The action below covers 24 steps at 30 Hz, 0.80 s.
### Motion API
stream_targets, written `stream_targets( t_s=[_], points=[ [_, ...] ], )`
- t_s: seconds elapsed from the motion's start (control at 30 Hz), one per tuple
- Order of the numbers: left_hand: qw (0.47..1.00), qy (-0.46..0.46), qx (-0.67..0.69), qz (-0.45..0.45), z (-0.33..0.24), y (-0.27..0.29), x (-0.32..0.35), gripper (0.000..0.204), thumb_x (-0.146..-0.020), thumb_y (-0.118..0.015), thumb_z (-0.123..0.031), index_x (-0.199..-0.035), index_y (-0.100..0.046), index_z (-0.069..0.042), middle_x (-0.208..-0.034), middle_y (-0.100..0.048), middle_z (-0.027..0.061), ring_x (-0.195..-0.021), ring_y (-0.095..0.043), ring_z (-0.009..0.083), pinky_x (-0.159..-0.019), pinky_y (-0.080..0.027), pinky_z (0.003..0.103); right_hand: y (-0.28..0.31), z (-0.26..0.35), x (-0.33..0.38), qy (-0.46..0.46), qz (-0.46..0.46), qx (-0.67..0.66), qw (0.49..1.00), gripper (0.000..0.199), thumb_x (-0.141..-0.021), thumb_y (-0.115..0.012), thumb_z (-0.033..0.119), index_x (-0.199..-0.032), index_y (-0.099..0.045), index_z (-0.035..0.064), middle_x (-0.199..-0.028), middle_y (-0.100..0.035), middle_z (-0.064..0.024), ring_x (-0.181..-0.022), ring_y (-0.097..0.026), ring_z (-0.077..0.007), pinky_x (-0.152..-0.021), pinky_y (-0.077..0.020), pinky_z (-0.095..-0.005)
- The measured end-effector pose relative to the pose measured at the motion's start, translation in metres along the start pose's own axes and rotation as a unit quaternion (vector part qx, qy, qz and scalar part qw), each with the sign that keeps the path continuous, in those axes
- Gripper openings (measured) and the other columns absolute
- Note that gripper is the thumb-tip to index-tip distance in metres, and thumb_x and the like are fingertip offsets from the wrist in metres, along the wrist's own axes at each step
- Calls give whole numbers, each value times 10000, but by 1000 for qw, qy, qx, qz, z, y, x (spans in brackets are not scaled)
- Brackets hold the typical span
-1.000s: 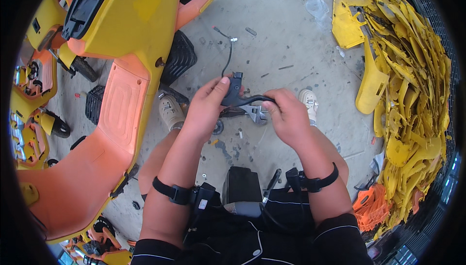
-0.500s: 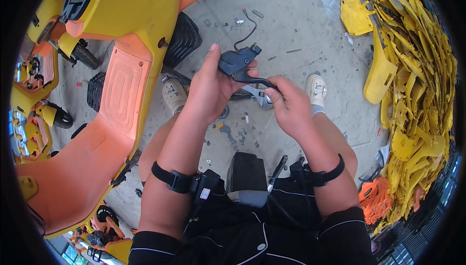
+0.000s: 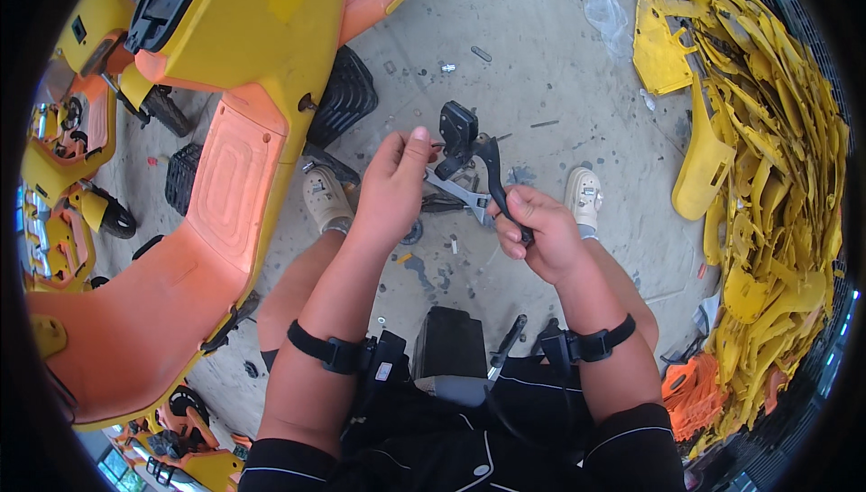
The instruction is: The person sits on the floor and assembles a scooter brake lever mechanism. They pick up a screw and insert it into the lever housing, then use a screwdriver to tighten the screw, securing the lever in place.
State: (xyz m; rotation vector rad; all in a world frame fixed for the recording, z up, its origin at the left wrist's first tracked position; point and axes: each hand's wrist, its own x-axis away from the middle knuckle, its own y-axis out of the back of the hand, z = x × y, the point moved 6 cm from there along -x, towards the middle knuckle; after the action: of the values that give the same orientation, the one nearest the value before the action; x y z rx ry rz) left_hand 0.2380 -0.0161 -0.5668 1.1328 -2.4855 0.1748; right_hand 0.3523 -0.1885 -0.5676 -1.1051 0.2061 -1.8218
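A black brake lever assembly is held up between my hands, its housing upright and its curved lever arm pointing down toward me. My right hand grips the end of the lever, fingers curled round it. Just left of the housing, my left hand is closed in a pinch. A thin piece, seemingly the assembly's cable, shows at those fingertips; the rest of the cable is hidden. Beyond and below the lever, a silver adjustable wrench lies near the floor, partly covered by the assembly and my right hand.
A yellow and orange scooter body stands close on the left, with more scooters behind it. At the right rises a tall pile of yellow plastic panels, with orange pieces below. A black box-shaped object sits between my legs.
The brake lever assembly has turned from lying sideways to upright. My left hand has let go of its housing and pinches beside it; my right hand has moved slightly nearer me, still holding the lever.
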Motion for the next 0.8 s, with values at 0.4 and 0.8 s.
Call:
stream_targets(
  t_s=[0.4,0.8],
  points=[
    [984,-167,-17,65,-22,-33,16,529,-957,-701,-128,-1427,-481,-30,-1285,-587,96,-1116,-561,160,-974,-464,318,1,-8,3,1,80,-107,991,306,-1071,-486,318,-1039,-580,28,-692,-506,-32,-568,-478,-150,-572,-399,-275],
    [990,-131,29,52,-17,-37,10,485,-929,-725,-42,-1377,-538,-45,-1261,-587,70,-1160,-550,165,-1000,-473,330,-13,-20,2,2,-45,21,999,344,-1094,-459,339,-1131,-615,34,-796,-594,-22,-692,-539,-107,-641,-448,-265]
  ],
)
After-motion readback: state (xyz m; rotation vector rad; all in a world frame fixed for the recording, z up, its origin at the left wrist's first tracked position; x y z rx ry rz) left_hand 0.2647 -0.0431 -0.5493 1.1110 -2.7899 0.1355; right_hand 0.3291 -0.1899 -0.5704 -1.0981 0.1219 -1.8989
